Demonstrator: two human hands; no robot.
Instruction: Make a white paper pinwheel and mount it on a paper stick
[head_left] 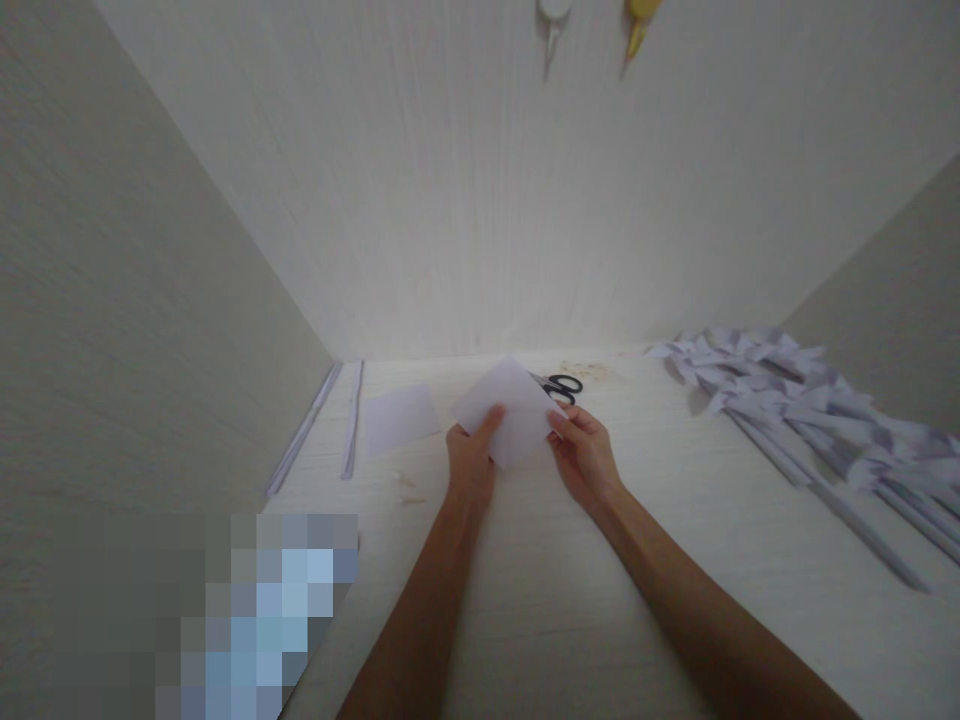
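A square white sheet of paper (514, 405), turned corner-up, is held between my two hands above the pale tabletop. My left hand (472, 450) pinches its lower left part, thumb on top. At the right corner, my right hand (583, 445) grips the paper between thumb and fingers. Scissors with black handles (566, 386) lie just behind the sheet, their blades partly hidden by it. Another flat piece of white paper (401, 417) rests on the table to the left of my left hand.
Two thin paper sticks (351, 420) lie at the left by the wall. Several paper pinwheels (780, 375) on sticks are heaped at the right. Small bits (409, 490) sit left of my forearm. A white pointed object (553, 25) and a yellow one (639, 25) are at the top. A blurred patch covers the lower left.
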